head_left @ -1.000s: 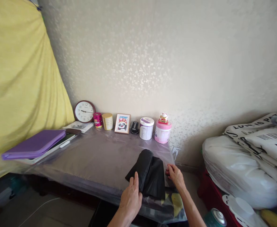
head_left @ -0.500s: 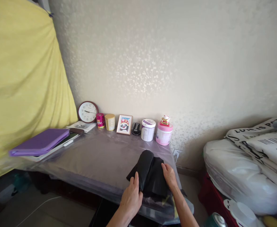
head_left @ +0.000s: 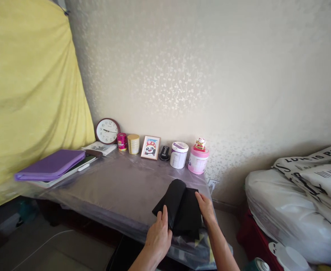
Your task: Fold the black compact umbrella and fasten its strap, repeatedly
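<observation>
Black folded material (head_left: 186, 216) lies at the near right of the table (head_left: 111, 184). I record the left hand (head_left: 157, 233) nearly closed on its near edge, forefinger extended; the right hand (head_left: 205, 207) pinches its right edge. Beyond, the white tub (head_left: 178, 157) and pink tub (head_left: 197, 163) are lidded, contents hidden.

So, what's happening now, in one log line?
left hand: holding black bundle | right hand: holding its right edge | behind: picture frame, pink tub with cat figurine on top
</observation>
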Demonstrator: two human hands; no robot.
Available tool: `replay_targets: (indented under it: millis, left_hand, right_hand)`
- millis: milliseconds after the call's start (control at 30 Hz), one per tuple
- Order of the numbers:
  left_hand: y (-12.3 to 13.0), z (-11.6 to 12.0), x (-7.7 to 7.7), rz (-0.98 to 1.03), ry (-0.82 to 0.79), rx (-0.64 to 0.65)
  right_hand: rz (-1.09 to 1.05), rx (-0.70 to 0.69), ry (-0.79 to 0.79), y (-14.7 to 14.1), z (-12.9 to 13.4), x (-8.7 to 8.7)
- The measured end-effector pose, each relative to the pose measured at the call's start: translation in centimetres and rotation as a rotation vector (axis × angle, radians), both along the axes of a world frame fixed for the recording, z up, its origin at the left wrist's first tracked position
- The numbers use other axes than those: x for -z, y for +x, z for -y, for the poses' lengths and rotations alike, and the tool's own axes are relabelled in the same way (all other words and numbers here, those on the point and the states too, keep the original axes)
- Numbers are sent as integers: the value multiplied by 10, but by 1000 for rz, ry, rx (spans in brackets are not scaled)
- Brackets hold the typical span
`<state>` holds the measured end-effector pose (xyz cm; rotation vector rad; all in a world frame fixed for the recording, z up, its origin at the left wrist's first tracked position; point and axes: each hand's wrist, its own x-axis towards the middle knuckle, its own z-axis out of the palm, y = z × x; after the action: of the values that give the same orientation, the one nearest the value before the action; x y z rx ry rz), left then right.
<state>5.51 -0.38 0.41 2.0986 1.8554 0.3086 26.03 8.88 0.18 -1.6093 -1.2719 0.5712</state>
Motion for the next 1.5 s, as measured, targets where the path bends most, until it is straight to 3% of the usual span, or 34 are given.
replay_targets:
  millis: [433, 600, 967, 1233, 1500]
  left_hand:
    - [1, -1, -5, -4, -41, 17]
    - [1, -2, -6, -8, -35, 25]
    - [-2, -3, -2, 36, 9, 49]
    - [-7, 1, 4, 56, 59, 38]
    - [4, 0, -9, 47, 72, -55]
  right_hand:
    - [-300, -56, -83, -56, -17, -34]
    - [-391, -81, -121, -71, -26, -31]
    - [-374, -125, -158, -92, -44, -13]
    - [-366, -165, -195, -94, -40, -17]
    - [-422, -188, -189, -93, -37, -15]
